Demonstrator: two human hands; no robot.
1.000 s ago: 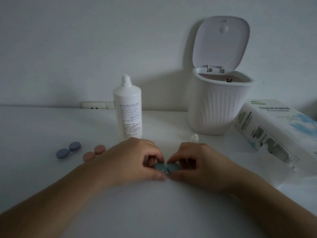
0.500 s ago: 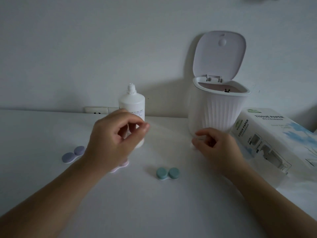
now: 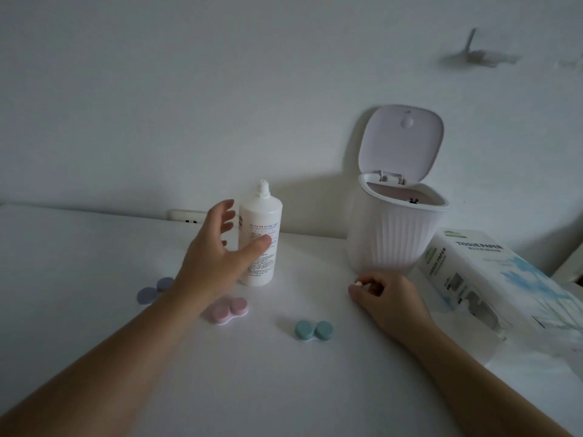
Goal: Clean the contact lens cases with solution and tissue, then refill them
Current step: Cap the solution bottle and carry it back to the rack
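Three closed lens cases lie on the white table: a purple case [image 3: 154, 290] at the left, a pink case [image 3: 227, 309] in the middle, a teal case [image 3: 314, 331] nearer me. The white solution bottle [image 3: 261, 234] stands upright with its nozzle uncapped. My left hand [image 3: 217, 252] is open, fingers spread around the bottle's left side, thumb in front of the label. My right hand [image 3: 383, 299] rests on the table by the bin, fingers pinched on a small white bottle cap [image 3: 359, 283].
A white ribbed bin [image 3: 391, 234] with its lid up stands behind my right hand. A tissue paper box [image 3: 492, 279] lies at the right, with a loose tissue [image 3: 536, 354] in front of it. A wall socket strip [image 3: 186, 215] sits behind the bottle.
Both hands have let go of the teal case. My left hand rose and opened toward the bottle; my right hand moved right to the small white cap. The view tilted up.
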